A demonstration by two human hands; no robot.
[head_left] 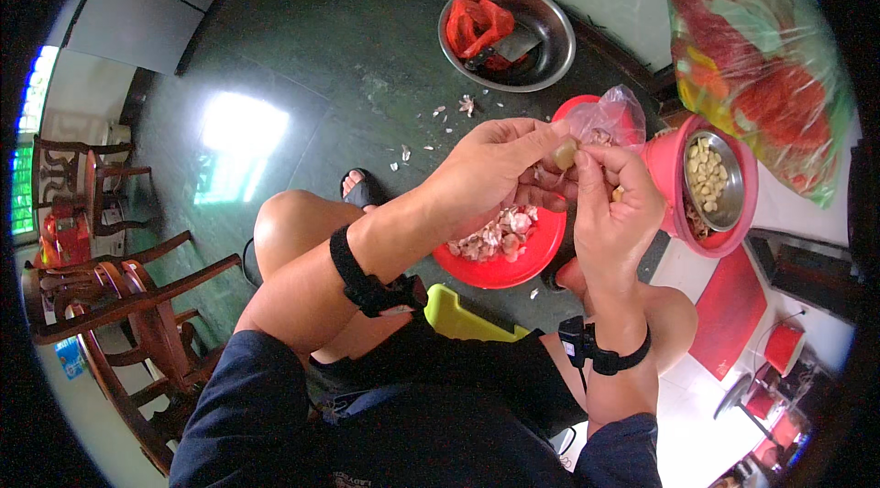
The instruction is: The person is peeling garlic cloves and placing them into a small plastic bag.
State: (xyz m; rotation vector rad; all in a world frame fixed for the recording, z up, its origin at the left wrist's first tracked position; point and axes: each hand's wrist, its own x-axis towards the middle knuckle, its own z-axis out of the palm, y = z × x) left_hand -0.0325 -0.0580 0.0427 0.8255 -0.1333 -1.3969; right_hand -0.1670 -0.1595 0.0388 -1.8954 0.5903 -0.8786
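Observation:
Both hands meet over a red basin [527, 263] that holds unpeeled garlic cloves and loose skins [495, 238]. My left hand [509, 158] is closed, its thumb and fingers pinching a pale garlic clove [566, 154]. From the other side, my right hand [616, 199] pinches at the same clove with thumb and forefinger, its other fingers curled. Thin skin seems to hang below the clove. To the right of my right hand, a metal bowl [731, 199] of peeled cloves [706, 175] rests in a pink-red tub [674, 213].
Far ahead stands a metal basin [557, 57] with a red plastic bag [478, 28] and a cleaver [516, 45]. A clear bag [619, 117] lies beyond my hands. Garlic skins [467, 105] litter the dark floor. Wooden chairs [137, 305] stand left; a large plastic bag [756, 57] hangs right.

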